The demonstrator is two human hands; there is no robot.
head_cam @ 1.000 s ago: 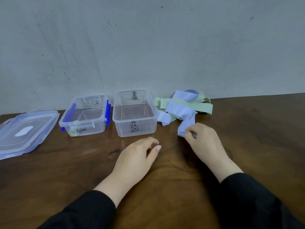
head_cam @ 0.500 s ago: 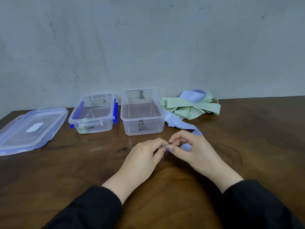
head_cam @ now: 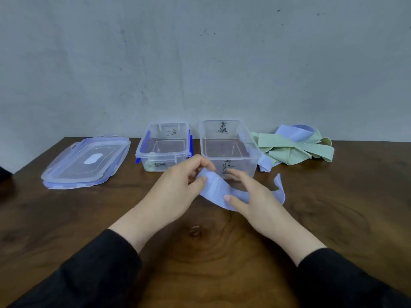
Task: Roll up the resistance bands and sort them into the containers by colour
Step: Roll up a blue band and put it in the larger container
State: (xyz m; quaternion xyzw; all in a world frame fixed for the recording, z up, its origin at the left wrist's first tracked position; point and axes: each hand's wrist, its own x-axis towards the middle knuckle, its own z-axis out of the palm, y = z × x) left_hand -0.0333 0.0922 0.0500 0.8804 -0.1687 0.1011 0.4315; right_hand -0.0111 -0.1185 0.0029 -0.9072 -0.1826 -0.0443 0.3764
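Head view: the left hand [head_cam: 178, 185] pinches one end of a flat lavender-blue rubber resistance band [head_cam: 216, 190] between thumb and curled fingers. The right hand [head_cam: 251, 196] lies on the same band, thumb pressed to its near edge, fingers loosely extended — the far end curls up off the dark wooden table [head_cam: 333, 218]. Behind stand a small clear plastic container with blue clips [head_cam: 163, 146] and a taller clear plastic container [head_cam: 228, 147], marked in black. A tangled pile of green and lavender bands [head_cam: 293, 147] lies just right of them — stacked translucent lids [head_cam: 86, 162] at left.
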